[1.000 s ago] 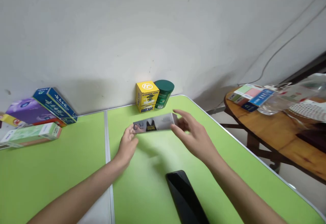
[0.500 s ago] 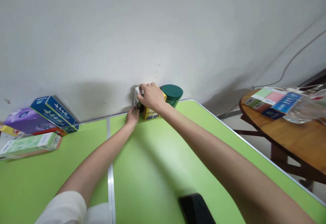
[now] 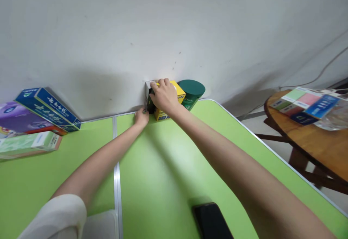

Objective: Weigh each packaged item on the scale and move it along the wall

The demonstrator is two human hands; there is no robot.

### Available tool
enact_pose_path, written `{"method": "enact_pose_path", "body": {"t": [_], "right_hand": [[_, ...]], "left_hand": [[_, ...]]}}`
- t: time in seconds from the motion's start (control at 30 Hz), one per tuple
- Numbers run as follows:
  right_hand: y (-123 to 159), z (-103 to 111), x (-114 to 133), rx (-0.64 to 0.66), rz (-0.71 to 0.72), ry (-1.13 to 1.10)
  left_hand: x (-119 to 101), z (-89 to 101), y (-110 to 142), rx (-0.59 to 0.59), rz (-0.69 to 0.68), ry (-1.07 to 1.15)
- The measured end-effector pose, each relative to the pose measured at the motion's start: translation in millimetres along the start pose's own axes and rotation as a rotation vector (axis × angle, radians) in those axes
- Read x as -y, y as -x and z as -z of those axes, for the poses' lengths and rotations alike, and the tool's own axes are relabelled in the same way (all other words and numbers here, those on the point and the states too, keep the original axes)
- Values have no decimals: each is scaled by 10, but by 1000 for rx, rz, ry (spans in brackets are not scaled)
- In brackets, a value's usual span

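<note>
A small black-and-white box (image 3: 149,101) stands upright against the wall on the green table (image 3: 163,166). My left hand (image 3: 141,117) is at its lower left edge, fingers bent round the corner; the fingertips are partly hidden. From above, my right hand (image 3: 165,96) reaches over the box, its thumb on the dark front and its fingers over the top. Right beside it stands a yellow box (image 3: 179,88), partly covered by my right hand. A container with a dark green oval lid (image 3: 192,87) stands to the right of the yellow box.
Blue toothpaste-type boxes (image 3: 50,108), a purple box (image 3: 23,116) and a light green box (image 3: 29,145) lie at left. A black phone (image 3: 212,220) lies near the front. At right, a wooden table (image 3: 323,145) bears several boxes and clear plastic. A metal seam (image 3: 116,173) crosses the green table.
The view has shifted slightly, so the boxes appear higher and further right. Both hands stay at the black-and-white box; more of the yellow box's top shows beside my right hand.
</note>
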State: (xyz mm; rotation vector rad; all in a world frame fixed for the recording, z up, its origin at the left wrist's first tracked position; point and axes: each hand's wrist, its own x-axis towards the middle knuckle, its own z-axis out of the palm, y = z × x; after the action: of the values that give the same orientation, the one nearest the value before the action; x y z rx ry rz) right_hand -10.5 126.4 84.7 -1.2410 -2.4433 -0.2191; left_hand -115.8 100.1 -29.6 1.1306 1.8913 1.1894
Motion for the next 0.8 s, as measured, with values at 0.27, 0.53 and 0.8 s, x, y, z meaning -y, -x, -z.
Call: {"method": "enact_pose_path", "body": {"t": [0.27,0.53,0.8], "right_hand": [[409,182,155,-98,95,-62],[1101,262,951,39,327,-205],[1948,428,1551,356,118,-465]], "left_hand": [[203,1050,1017,234,-106,-103],[575,2417,1898,171,-203,-377],[866,3217,2651,63,-122,-383]]}}
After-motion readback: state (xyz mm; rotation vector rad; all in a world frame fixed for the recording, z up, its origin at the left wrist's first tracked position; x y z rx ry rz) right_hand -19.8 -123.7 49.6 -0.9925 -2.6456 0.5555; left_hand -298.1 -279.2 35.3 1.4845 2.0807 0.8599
